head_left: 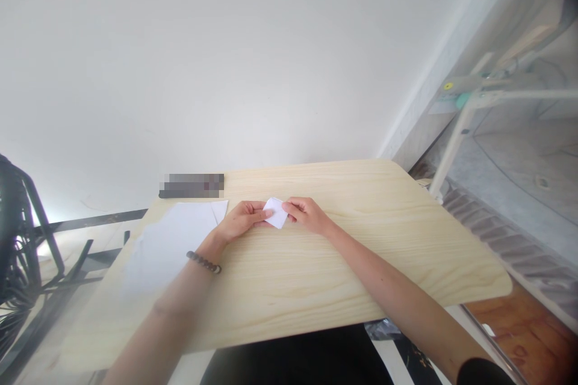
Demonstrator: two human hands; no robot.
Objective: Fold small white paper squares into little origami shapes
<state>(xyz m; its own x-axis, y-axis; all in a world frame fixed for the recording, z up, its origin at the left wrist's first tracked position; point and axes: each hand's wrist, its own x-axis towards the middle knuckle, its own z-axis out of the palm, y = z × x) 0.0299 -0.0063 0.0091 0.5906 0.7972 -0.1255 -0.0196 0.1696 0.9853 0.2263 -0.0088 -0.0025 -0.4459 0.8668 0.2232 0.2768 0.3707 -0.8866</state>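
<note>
A small square of folded white paper (276, 214) is held up between my two hands over the middle of the table. My left hand (244, 219), with a beaded bracelet on its wrist, pinches the paper's left corner, thumb on top. On the other side, my right hand (307, 214) grips the right corner between thumb and fingers. The paper is turned so that its corners point up, down and sideways. Some layers show along its edges. Beneath and beside my left forearm lie loose white paper sheets (174, 234).
The light wooden table (361, 240) stands against a white wall (271, 60). A dark, pixelated flat object (192, 186) lies at its back left. Black chair-like frames (40, 222) stand to the left, and a white metal frame (460, 132) rises to the right.
</note>
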